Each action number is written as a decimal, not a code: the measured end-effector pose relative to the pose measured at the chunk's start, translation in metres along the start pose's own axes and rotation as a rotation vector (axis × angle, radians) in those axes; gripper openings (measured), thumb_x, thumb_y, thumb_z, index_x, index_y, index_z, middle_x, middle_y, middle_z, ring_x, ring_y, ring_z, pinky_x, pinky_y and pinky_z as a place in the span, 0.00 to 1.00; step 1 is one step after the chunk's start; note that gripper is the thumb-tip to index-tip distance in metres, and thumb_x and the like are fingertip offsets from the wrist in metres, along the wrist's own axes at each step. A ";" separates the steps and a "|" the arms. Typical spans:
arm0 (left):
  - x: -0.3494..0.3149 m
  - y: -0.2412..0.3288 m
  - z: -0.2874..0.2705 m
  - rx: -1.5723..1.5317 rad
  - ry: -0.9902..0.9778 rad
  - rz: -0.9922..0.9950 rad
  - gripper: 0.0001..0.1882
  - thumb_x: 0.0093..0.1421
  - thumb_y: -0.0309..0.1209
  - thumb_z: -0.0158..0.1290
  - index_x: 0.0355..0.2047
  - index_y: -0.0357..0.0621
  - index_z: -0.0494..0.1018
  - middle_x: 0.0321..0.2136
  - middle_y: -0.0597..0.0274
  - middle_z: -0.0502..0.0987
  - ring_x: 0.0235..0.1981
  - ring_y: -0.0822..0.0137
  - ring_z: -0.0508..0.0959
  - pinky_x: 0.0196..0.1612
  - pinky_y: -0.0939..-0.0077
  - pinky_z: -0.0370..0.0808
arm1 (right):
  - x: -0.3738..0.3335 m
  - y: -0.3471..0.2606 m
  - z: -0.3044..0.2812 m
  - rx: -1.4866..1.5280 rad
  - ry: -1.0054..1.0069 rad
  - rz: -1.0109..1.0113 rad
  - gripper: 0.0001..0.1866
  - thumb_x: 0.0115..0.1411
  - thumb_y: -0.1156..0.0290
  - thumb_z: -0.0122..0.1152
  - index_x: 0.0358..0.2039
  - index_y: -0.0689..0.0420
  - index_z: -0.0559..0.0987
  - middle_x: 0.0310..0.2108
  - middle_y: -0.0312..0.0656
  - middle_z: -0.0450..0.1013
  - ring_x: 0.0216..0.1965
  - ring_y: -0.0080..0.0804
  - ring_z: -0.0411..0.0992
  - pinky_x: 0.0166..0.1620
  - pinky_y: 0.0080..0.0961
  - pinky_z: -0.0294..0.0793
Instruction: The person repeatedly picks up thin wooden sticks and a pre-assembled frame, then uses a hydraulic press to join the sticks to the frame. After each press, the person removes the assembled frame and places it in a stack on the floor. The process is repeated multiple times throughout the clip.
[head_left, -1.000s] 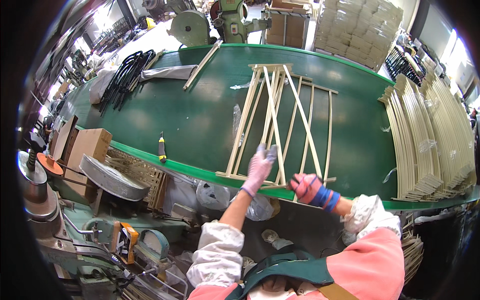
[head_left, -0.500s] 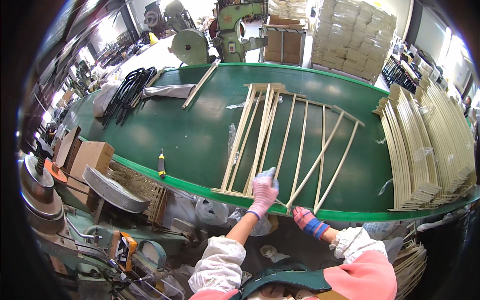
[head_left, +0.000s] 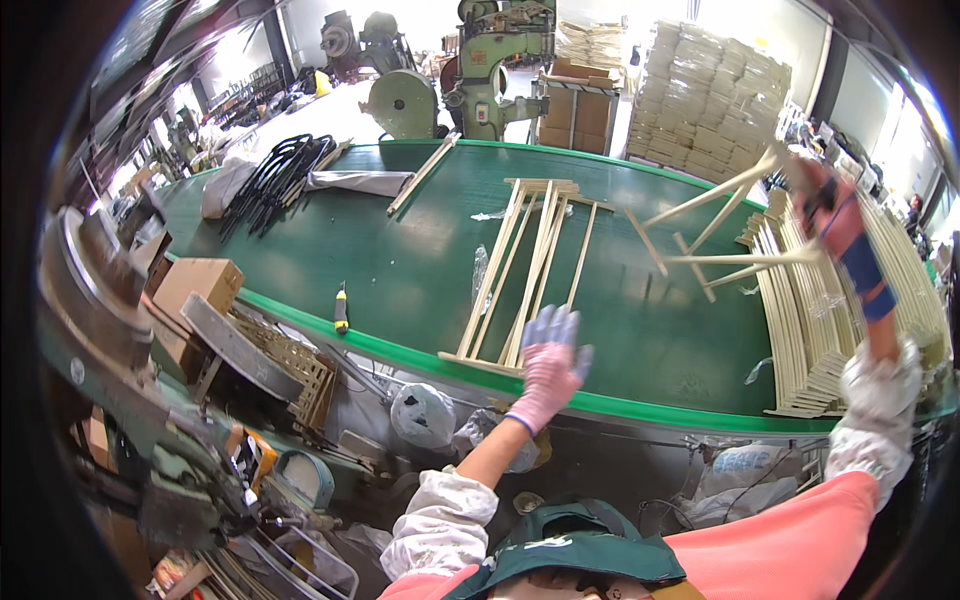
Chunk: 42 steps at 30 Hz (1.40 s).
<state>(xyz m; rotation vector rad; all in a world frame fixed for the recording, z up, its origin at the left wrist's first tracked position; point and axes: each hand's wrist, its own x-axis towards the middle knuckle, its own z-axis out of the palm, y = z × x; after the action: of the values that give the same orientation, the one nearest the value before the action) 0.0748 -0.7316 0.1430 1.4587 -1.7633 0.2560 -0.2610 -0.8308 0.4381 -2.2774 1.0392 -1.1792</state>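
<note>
My right hand [head_left: 838, 215], in a pink and blue glove, is raised at the right and closed around cream tube frames [head_left: 715, 200]. They are blurred, and their legs and crossbars point left above the green table. The left hand [head_left: 553, 360], in a striped pink and grey glove, is over the near table edge, fingers stretched and spread. Its fingertips are by the lower end of a small group of cream frames [head_left: 540, 260] lying flat; whether they touch is unclear. Below my right hand stands a dense row of the same cream frames [head_left: 785, 310].
The green-topped table [head_left: 380, 270] bears a yellow and black hand tool [head_left: 342, 308], bundled black tubes [head_left: 275, 185] and a loose cream bar [head_left: 423, 175]. Machinery [head_left: 90, 300] stands close at left. Green machines [head_left: 485, 80] and a wrapped stack [head_left: 705, 100] are beyond the table.
My right hand has gone from the near table edge up to the far right, lifting frames off the right of the group. The left hand has shifted slightly right, its fingers more spread.
</note>
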 end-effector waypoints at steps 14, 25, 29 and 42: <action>-0.063 0.195 -0.132 -0.381 0.363 -0.087 0.39 0.58 0.50 0.42 0.59 0.31 0.50 0.60 0.36 0.50 0.63 0.42 0.48 0.62 0.43 0.32 | -0.104 -0.219 0.012 -0.025 -0.178 -0.064 0.25 0.54 0.73 0.56 0.53 0.63 0.66 0.26 0.35 0.69 0.18 0.14 0.64 0.19 0.10 0.62; -0.184 0.119 -0.230 -0.905 0.867 -0.794 0.33 0.54 0.28 0.55 0.57 0.37 0.52 0.49 0.52 0.64 0.48 0.62 0.67 0.49 0.69 0.66 | -0.187 -0.245 0.299 0.577 -1.116 0.278 0.20 0.53 0.83 0.53 0.48 0.64 0.70 0.35 0.40 0.73 0.28 0.20 0.72 0.30 0.17 0.73; -0.240 0.032 -0.267 -1.210 1.166 -1.131 0.07 0.53 0.28 0.58 0.32 0.41 0.74 0.22 0.67 0.75 0.21 0.75 0.75 0.24 0.83 0.72 | -0.228 -0.261 0.429 0.669 -1.119 0.008 0.21 0.51 0.87 0.49 0.47 0.64 0.71 0.35 0.40 0.74 0.34 0.19 0.70 0.39 0.18 0.72; -0.276 -0.077 -0.332 -0.567 1.560 -1.309 0.07 0.54 0.30 0.56 0.25 0.39 0.77 0.18 0.73 0.71 0.16 0.81 0.65 0.19 0.82 0.62 | -0.224 -0.295 0.594 0.844 -1.225 -0.411 0.21 0.48 0.79 0.53 0.45 0.61 0.73 0.28 0.52 0.73 0.28 0.44 0.73 0.36 0.27 0.72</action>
<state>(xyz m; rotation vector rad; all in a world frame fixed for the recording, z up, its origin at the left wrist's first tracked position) 0.2931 -0.3510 0.1433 1.0599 0.4354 0.0823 0.2683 -0.4727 0.1532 -1.8999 -0.3490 -0.0656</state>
